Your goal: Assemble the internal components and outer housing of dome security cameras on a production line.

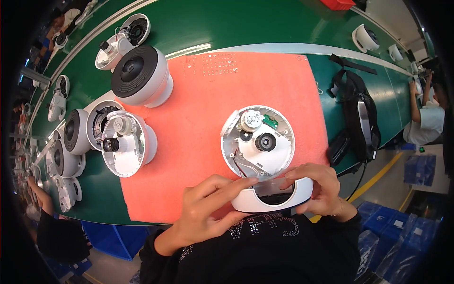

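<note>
Between my two hands I hold a white camera cover [243,201] with a dark round opening, tilted up close to my body. My left hand [206,208] grips its left end, thumb below and fingers on top. The right end is pinched by my right hand [321,189], fingers curled over the upper rim. Just beyond it on the mat lies an opened white round camera housing [279,158], with a black lens [266,141], a white motor-like disc [251,121] and a small green circuit board [270,121] inside. Thin wires run along its lower left toward the cover.
An orange foam mat [198,128] covers part of the green bench [265,23], with rows of small screws [220,64] on it. Left stand an opened camera [127,142] and a black-faced camera [139,75]. A black strapped bag [357,113] lies right. Other people work at both sides.
</note>
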